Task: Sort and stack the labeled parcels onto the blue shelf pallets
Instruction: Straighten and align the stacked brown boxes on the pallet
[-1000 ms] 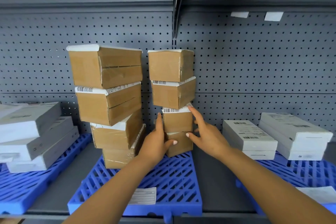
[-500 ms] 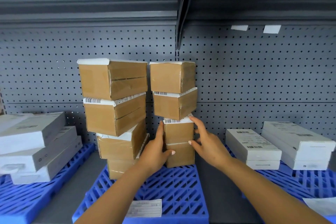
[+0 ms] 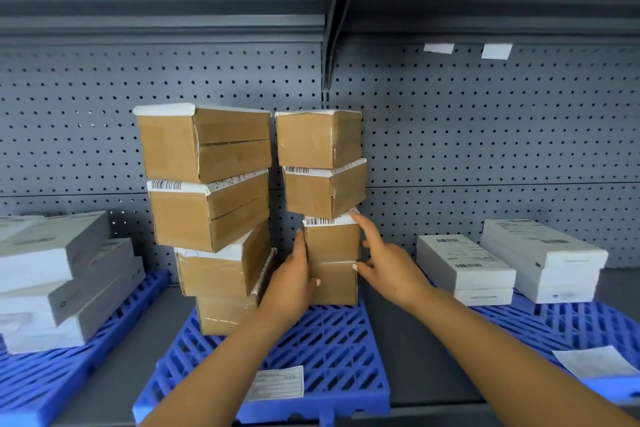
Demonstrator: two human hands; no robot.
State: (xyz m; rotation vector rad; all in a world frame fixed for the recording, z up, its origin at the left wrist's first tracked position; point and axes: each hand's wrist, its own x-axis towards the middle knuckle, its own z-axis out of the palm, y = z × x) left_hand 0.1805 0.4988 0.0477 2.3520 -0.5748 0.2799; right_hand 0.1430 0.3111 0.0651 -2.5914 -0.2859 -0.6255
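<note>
Two stacks of brown labeled parcels stand on the middle blue pallet (image 3: 329, 350). The left stack (image 3: 207, 211) holds larger, skewed boxes. The right stack (image 3: 318, 139) holds smaller ones. My left hand (image 3: 292, 284) wraps the left side of the bottom small parcel (image 3: 337, 282), thumb on its front. My right hand (image 3: 388, 263) is spread against the stack's right side. Its index finger reaches the top corner of the parcel above (image 3: 332, 241), and its thumb tip touches the bottom parcel.
White flat boxes (image 3: 52, 253) are piled on the left blue pallet (image 3: 34, 381). Two more white piles (image 3: 464, 263) (image 3: 547, 260) sit on the right pallet (image 3: 571, 322). A paper slip (image 3: 277, 383) lies on the middle pallet. A pegboard wall (image 3: 485, 135) closes the back; another shelf hangs overhead.
The view has tilted up slightly. Both hands stay at the lower parcels of the right stack. The right index finger has stretched back up to the upper parcel's corner.
</note>
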